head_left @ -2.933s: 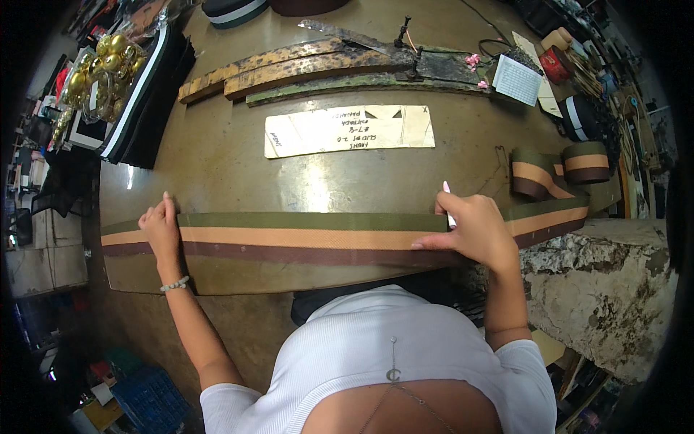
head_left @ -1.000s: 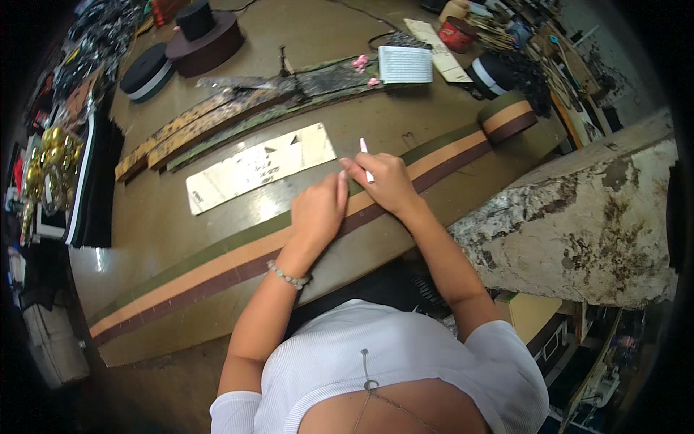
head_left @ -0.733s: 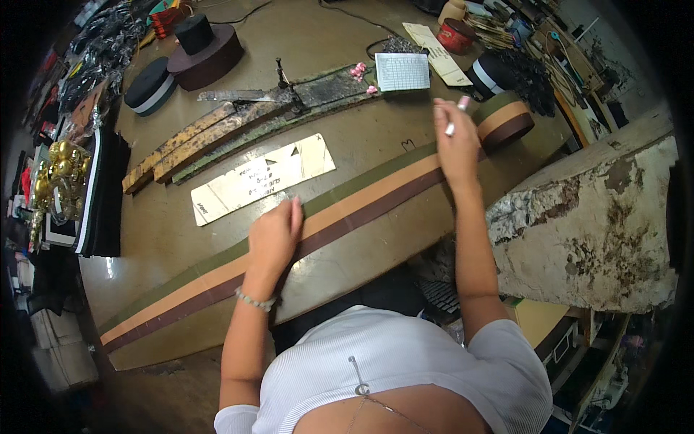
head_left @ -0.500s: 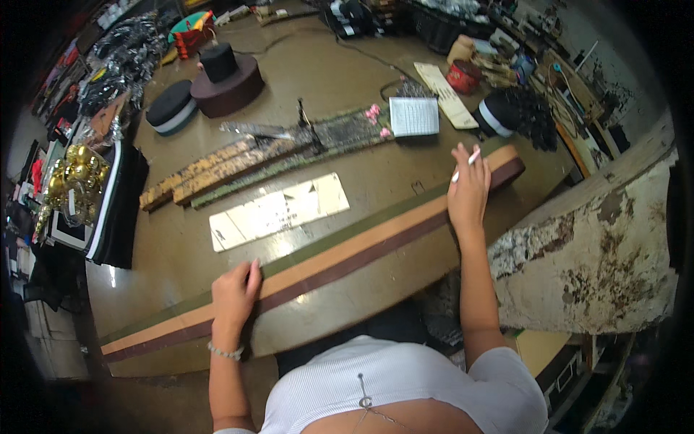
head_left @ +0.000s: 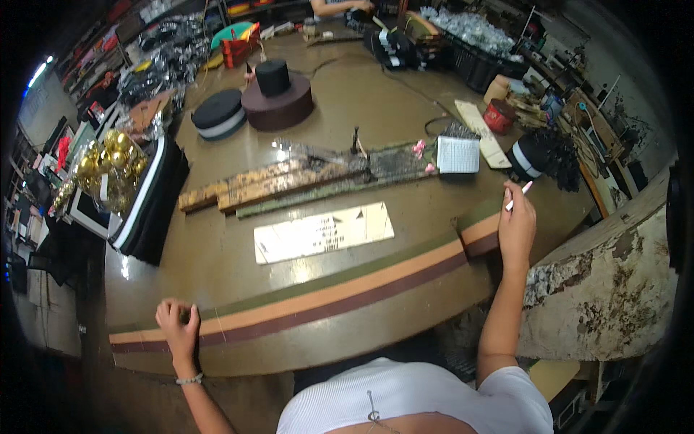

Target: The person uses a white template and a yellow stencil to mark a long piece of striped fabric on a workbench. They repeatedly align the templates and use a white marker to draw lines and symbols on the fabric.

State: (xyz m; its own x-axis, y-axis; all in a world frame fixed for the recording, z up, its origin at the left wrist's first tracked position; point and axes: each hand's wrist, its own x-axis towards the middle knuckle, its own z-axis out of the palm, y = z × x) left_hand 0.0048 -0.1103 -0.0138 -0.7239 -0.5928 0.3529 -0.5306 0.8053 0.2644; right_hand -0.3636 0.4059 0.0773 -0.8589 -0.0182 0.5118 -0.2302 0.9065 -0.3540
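A long strap striped green, tan and maroon lies slantwise over the table near me. Toward its right end it breaks into a step, where a short section sits out of line, folded or overlapping; I cannot tell which. My left hand is on the strap near its left end, fingers curled at the far edge. Between the fingers of my right hand is a slim white and pink pen; this hand is also against the strap's right section. A pale marked template lies just beyond the strap.
Worn wooden boards with a white paper pad lie mid-table. Farther back stand maroon and black rolls. Gold balls in plastic and black bundled strap are at left, a red tin at right. Another person's arm shows at the far edge.
My left hand has slid left along the strap. The right hand has shifted right with the pen, and a step has appeared in the strap where it ran straight before. The view has also shifted.
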